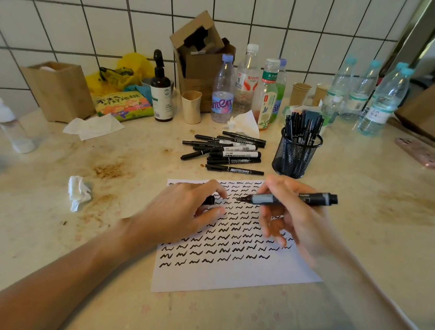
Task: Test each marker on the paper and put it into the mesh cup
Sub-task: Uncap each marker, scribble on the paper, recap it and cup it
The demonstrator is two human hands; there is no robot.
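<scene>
Paper [231,277] at frame centre on the table [59,232] — rows of squiggles. Right hand [291,218] pinches a marker [292,199], long axis left-right, tip pointing left. Left hand [184,208] grips its cap [209,200], just beside the tip. Mesh cup [295,155] sits above-right — nearer the right hand.

A white tiled wall [93,17] with dark grout rises behind a pale, stained stone counter [46,232]. Soft light (daylight, it seems) falls evenly across both.
</scene>
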